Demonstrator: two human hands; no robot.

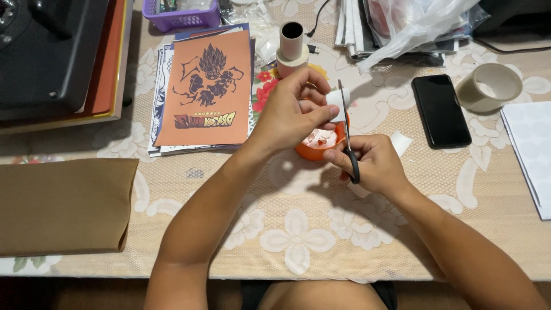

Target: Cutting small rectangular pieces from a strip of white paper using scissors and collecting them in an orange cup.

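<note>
A person's two bare hands work over a worktop covered with a beige lace cloth patterned with white flowers. The left hand is raised a little, its grip pinched narrow on a small white piece of tape or paper, thumb below and fingertips above. The right hand sits just below and to the right of that grip, fingers closed through the black handles of a pair of scissors. The blades point up and away from the person and meet the right edge of the white piece, right beside the left thumb; whether they have bitten into it cannot be told.

Directly under both grips lies a round orange lid or dish holding small pale scraps. Beyond the left grip stand stacked rolls of tape. To the left of that hand lies a pile of printed sheets, the top one orange with a dark cartoon figure. Further left rests a folded brown sheet. To the right of the right grip, well apart, lie a black phone, face up, and a wide beige tape roll. A small white scrap lies just beside the right hand.
</note>
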